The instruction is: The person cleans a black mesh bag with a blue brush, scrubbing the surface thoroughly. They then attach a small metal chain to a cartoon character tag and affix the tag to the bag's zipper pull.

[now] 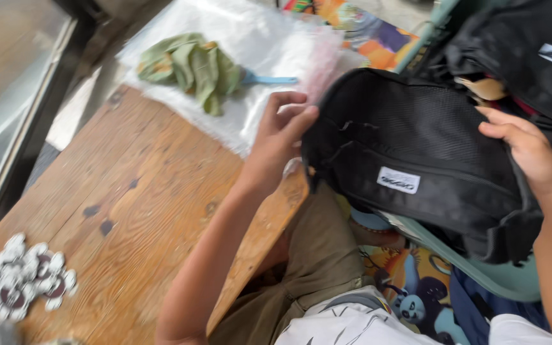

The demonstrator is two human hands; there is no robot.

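A black mesh-fronted backpack (410, 153) with a small white label lies tilted over my lap, at the right edge of a wooden table (135, 204). My left hand (279, 137) grips its left edge, with fingers curled around the fabric. On the bag's upper right side, my right hand (528, 153) holds the fabric with its fingers bent over it. More black fabric (531, 51) with a white tag lies above and behind the backpack.
A clear plastic sheet (244, 38) covers the table's far end, with green leaves (193, 67) and a blue-handled tool (273, 80) on it. A white and dark ornament (23, 278) lies near the front left. Colourful printed cloth (416, 287) and a teal strap (480, 275) lie below the bag.
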